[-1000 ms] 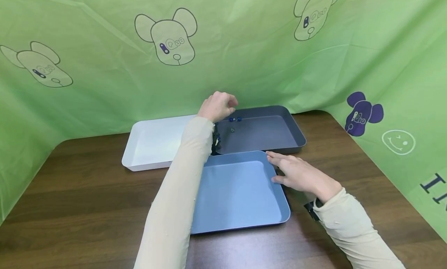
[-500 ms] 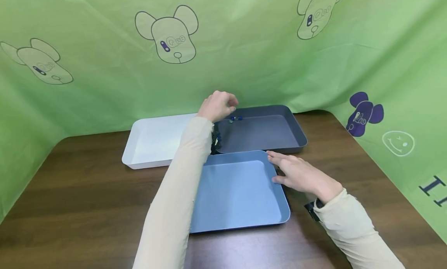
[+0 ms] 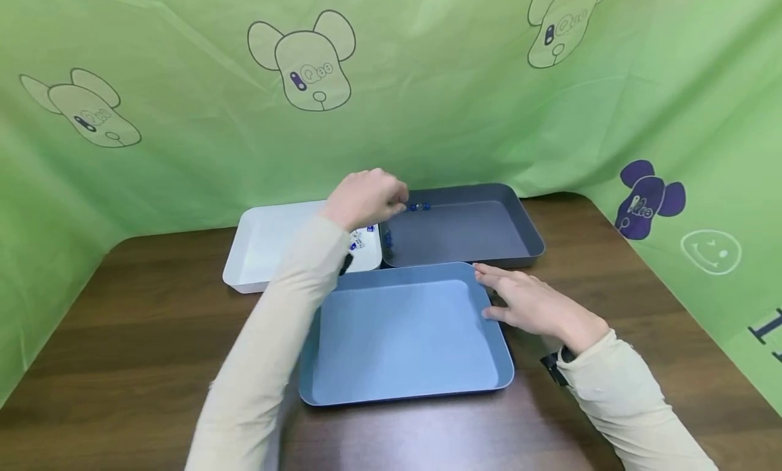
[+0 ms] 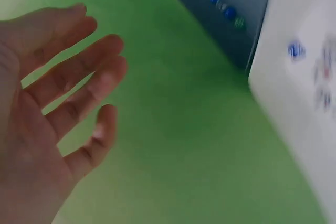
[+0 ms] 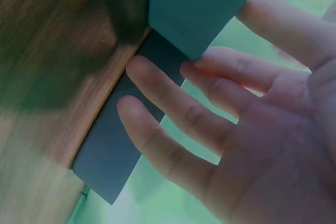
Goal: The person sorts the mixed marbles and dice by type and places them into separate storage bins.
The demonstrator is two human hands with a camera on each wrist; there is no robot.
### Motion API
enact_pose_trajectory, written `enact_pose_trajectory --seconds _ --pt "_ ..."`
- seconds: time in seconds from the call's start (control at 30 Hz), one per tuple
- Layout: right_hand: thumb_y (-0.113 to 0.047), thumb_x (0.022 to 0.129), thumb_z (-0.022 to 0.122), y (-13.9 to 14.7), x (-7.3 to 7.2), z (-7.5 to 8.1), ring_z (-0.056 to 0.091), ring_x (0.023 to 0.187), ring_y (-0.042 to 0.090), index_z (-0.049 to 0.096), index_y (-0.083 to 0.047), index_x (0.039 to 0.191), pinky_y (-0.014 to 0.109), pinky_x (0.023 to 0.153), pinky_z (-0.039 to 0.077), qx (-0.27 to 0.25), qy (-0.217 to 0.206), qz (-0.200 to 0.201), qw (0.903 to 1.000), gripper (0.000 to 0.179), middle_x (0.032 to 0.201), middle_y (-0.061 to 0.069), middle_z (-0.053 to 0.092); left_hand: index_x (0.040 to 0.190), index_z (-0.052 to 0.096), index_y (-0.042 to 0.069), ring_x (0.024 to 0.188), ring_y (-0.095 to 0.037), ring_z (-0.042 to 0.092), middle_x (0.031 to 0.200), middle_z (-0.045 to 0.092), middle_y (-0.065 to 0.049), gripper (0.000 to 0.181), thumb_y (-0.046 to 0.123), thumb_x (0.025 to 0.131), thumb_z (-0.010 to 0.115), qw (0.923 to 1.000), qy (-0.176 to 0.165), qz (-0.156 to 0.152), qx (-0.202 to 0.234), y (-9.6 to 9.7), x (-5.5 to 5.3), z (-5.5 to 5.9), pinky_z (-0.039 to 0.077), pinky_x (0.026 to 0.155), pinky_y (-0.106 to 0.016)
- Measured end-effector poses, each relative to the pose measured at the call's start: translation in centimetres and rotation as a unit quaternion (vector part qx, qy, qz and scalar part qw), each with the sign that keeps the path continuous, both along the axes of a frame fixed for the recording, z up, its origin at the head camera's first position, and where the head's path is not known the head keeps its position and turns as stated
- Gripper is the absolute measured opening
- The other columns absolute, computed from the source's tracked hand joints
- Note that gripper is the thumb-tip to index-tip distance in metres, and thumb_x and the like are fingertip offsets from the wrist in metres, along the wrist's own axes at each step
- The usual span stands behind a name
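Note:
My left hand (image 3: 369, 198) is above the back edge where the white tray (image 3: 256, 247) meets the dark grey tray (image 3: 470, 233). In the left wrist view its fingers are loosely bent, with nothing visible between them. Blue, clear and green beads (image 4: 229, 13) lie in the grey tray near its back wall. Small pieces with blue markings (image 4: 295, 50), perhaps dice, lie in the white tray, partly blurred. My right hand (image 3: 537, 305) is at the far right corner of the blue tray (image 3: 409, 342). Its fingers are extended, and the fingertips touch or nearly touch the corner.
The three trays stand close together on a dark wooden table (image 3: 153, 335). A green cloth (image 3: 427, 84) with printed mouse heads hangs right behind the back trays and along the sides. More blue beads (image 3: 388, 239) lie by the grey tray's left wall.
My left hand has moved left and slightly nearer from the grey tray's back edge, uncovering the pieces in the white tray. The beads at the back shifted closer together. My right hand stays at the corner.

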State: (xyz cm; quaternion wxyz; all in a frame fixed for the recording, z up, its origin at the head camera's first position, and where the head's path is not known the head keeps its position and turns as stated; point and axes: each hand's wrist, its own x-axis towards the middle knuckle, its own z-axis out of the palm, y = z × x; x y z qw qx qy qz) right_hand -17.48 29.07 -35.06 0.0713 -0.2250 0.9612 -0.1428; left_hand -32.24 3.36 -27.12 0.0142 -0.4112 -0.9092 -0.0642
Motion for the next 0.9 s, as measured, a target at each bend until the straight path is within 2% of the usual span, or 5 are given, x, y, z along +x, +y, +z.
enact_pose_trajectory --seconds 0.17,0.27,0.4,0.67,0.9 --pt "-0.013 0.089 0.078 0.2 -0.4 0.1 0.048 0.130 0.050 0.055 0.015 0.135 0.063 0.100 0.042 -0.001 0.002 -0.002 1.0000 0.058 0.150 0.030 0.044 0.111 0.076 0.011 0.091 -0.023 0.069 0.105 0.073 -0.004 0.017 0.019 0.098 0.070 0.9969 0.075 -0.022 0.004 -4.6 4.2 0.7 0.053 0.083 -0.044" --pt "-0.013 0.090 0.078 0.5 -0.4 0.1 0.048 0.130 0.050 0.055 0.015 0.134 0.062 0.100 0.042 -0.004 0.000 -0.004 1.0000 0.057 0.149 0.030 0.044 0.108 0.076 0.008 0.089 -0.025 0.068 0.101 0.073 -0.005 0.015 0.016 0.096 0.072 0.9930 0.107 -0.030 0.041 -7.7 6.5 -0.2 0.053 0.080 -0.045" --pt "-0.014 0.089 0.079 1.4 -0.3 0.0 0.049 0.129 0.051 0.056 0.015 0.133 0.062 0.100 0.042 -0.004 0.002 -0.005 1.0000 0.058 0.148 0.031 0.045 0.107 0.076 0.006 0.090 -0.028 0.068 0.102 0.073 -0.006 0.016 0.013 0.093 0.075 0.9890 0.127 0.001 0.077 -11.4 8.6 -2.1 0.054 0.079 -0.047" --pt "-0.014 0.088 0.080 2.6 0.0 0.0 0.050 0.128 0.051 0.056 0.016 0.133 0.063 0.098 0.043 0.007 0.010 -0.017 0.9998 0.059 0.147 0.031 0.045 0.108 0.076 0.006 0.094 -0.030 0.070 0.108 0.073 -0.008 0.017 0.010 0.092 0.074 0.9846 0.117 0.068 0.111 -15.4 10.0 -5.2 0.055 0.077 -0.048" --pt "-0.017 0.090 0.077 2.1 0.2 -0.4 0.047 0.131 0.050 0.054 0.017 0.135 0.064 0.099 0.042 0.010 0.000 -0.022 0.9997 0.061 0.149 0.031 0.044 0.106 0.076 0.004 0.094 -0.030 0.069 0.106 0.073 -0.009 0.016 0.007 0.090 0.075 0.9847 0.120 0.055 0.114 -15.3 9.9 -6.6 0.055 0.077 -0.046"
